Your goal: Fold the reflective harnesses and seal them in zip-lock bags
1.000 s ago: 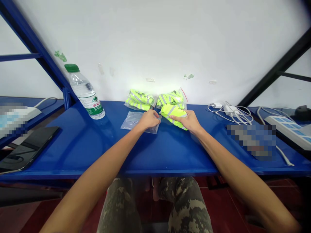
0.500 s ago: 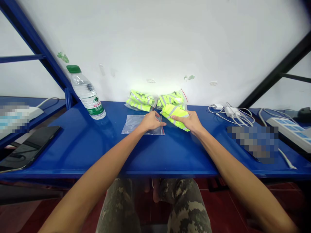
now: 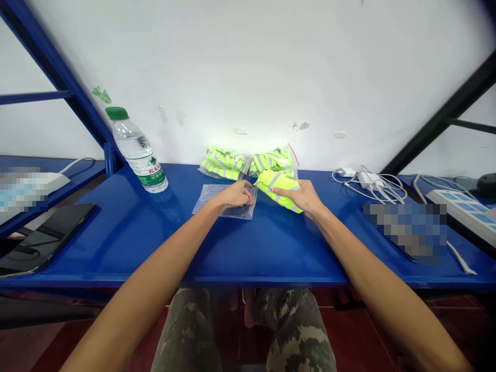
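A clear zip bag (image 3: 209, 199) lies flat on the blue table, its opening towards the right. My left hand (image 3: 237, 195) is over that end, fingers curled and pinching the bag near its edge; the exact contact is partly hidden. In my right hand (image 3: 306, 196) is a folded neon-yellow reflective vest (image 3: 278, 186), thumb on top and the other fingers beneath. The vest is just right of the bag's mouth, apart from it. Behind, against the wall, sit two bagged neon-yellow vests, one on the left (image 3: 222, 163) and one on the right (image 3: 273, 159).
A water bottle (image 3: 141, 155) with a green cap stands at the back left. A black tablet-like device (image 3: 46, 237) lies at the left edge. White cables and chargers (image 3: 372, 181) are at the right, with a blurred-out object (image 3: 406, 230) before them and a power strip (image 3: 461, 209) beyond.
My left hand has moved slightly left and its fingers have curled in. The bag's open end has shifted a little left and towards me. My right hand still holds the vest.
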{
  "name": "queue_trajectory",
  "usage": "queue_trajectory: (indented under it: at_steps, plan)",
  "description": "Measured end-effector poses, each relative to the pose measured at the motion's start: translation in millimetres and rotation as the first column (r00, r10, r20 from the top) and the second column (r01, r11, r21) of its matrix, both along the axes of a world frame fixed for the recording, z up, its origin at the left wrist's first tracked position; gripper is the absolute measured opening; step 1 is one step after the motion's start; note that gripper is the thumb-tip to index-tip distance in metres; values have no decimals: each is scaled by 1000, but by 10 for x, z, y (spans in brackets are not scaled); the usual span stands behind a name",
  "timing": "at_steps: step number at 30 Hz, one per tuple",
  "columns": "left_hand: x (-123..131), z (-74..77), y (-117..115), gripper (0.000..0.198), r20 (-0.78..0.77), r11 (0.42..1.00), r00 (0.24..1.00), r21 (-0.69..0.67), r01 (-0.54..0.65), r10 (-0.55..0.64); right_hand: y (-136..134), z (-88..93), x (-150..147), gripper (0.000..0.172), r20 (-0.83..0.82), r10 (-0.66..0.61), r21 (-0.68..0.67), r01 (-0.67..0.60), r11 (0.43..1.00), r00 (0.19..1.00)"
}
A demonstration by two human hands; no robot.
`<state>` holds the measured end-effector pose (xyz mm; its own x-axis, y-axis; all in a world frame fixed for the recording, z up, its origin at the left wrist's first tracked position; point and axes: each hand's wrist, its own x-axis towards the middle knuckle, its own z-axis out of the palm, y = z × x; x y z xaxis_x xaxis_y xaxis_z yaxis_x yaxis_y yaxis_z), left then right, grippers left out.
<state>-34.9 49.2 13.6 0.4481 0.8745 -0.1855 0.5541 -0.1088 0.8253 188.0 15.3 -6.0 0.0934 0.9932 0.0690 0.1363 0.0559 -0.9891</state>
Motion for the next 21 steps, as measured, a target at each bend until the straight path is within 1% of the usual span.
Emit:
queue_trajectory:
  at_steps: [3,5,6,8,10,12,15,18,21]
  plan:
    - [25,32,-38,75,-125,998,992,64,29,-21,-15,25,9,48,20,33,-36,-33,999,999]
    - [73,27,-75,82,-258,985,966,160,59,-16,-19,48,31,49,24,43,-54,-42,998,999]
    - [103,16,-99,82,-323,973,947,218,76,-2,-20,62,45,50,21,39,-62,-37,997,999]
    - [160,-19,-153,74,-414,935,909,339,102,51,-23,95,73,49,3,17,-77,-17,997,1000]
    - [200,-61,-211,61,-433,890,895,442,109,106,-32,128,93,48,-24,1,-106,-4,994,1000]
    - [218,-95,-259,58,-390,856,913,506,104,120,-45,153,101,47,-51,14,-151,-21,988,999]
    - [225,-126,-292,64,-255,829,962,555,68,92,-60,172,107,48,-83,72,-218,-89,972,994]
    - [231,-146,-275,65,-91,793,991,609,-24,100,-64,183,121,49,-120,94,-233,-120,965,988]
    - [232,-158,-243,62,33,751,990,648,-125,136,-64,202,142,48,-151,81,-232,-115,966,985]
